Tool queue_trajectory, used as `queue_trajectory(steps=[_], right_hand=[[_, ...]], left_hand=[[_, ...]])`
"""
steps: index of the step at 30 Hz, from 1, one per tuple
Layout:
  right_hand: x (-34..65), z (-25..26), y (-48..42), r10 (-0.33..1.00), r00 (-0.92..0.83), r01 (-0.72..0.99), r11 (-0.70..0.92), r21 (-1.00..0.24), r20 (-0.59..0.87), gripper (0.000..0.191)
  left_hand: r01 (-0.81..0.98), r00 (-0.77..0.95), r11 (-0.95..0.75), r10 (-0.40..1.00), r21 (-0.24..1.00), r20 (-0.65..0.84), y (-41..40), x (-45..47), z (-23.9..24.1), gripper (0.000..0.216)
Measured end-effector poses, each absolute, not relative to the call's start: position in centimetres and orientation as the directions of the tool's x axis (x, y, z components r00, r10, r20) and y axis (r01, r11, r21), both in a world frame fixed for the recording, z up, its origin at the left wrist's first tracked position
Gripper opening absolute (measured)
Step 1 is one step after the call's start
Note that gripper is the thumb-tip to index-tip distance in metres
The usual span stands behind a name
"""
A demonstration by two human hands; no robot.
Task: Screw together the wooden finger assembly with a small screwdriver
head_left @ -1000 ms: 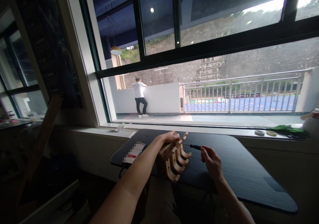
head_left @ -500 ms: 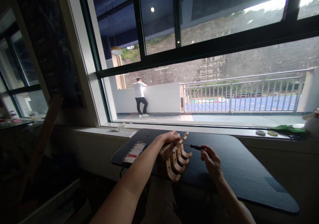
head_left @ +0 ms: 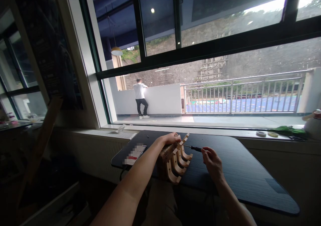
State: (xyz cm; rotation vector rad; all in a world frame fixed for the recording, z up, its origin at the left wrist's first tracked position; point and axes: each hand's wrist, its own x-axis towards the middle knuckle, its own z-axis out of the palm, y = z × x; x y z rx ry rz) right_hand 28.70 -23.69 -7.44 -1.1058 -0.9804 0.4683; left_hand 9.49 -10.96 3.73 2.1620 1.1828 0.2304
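My left hand [head_left: 172, 138] is closed over the upper end of a wooden hook rack [head_left: 177, 162], a bark-edged board with several pale curved hooks on its face. The rack is tilted at the near edge of the dark table, its hooks pointing right. In my right hand [head_left: 212, 160] is a screwdriver [head_left: 196, 148], gripped by its black handle with the fingers wrapped round it. Its thin shaft points left to the rack near the upper hooks. Whether the tip sits in a screw is too small to tell.
A phone [head_left: 135, 154] lies on the left of the dark table [head_left: 238, 172], with a small dark bit [head_left: 147, 136] beyond it. Tape rolls [head_left: 261, 134] and green cloth [head_left: 286, 130] rest on the windowsill. Outside the window a person [head_left: 140, 98] leans on a white wall.
The whole view has shifted very slightly. My left hand stays on the rack, and the screwdriver keeps nearly the same position in my right hand.
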Motion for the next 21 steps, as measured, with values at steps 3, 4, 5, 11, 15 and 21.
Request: queue_trajectory(steps=[3,4,5,11,15,21], right_hand=[[28.53,-7.17,-23.85,0.752,0.494,0.121,0.437,-0.891,0.436,0.045],[28.52,-7.11,-23.88,0.755,0.489,0.114,0.441,-0.890,0.436,0.047],[28.53,-7.08,-23.88,0.757,0.490,0.109,0.438,-0.892,0.432,0.049],[28.90,-7.40,-23.59,0.782,0.509,0.148,0.330,-0.932,0.358,0.047],[28.91,-7.58,-23.55,0.764,0.520,0.166,0.348,-0.922,0.382,0.043],[28.77,-7.59,-23.67,0.756,0.489,0.118,0.436,-0.892,0.435,0.040]], left_hand=[[0.684,0.578,-0.374,0.801,0.626,-0.153,-10.70,9.50,3.54,0.054],[0.682,0.580,-0.375,0.800,0.627,-0.152,-10.63,9.51,3.50,0.053],[0.680,0.581,-0.378,0.800,0.629,-0.148,-10.58,9.53,3.47,0.052],[0.677,0.580,-0.380,0.803,0.630,-0.138,-10.68,9.59,3.47,0.053],[0.681,0.580,-0.373,0.800,0.630,-0.154,-10.87,9.49,3.65,0.054],[0.675,0.589,-0.387,0.795,0.628,-0.144,-10.85,9.50,3.70,0.050]])
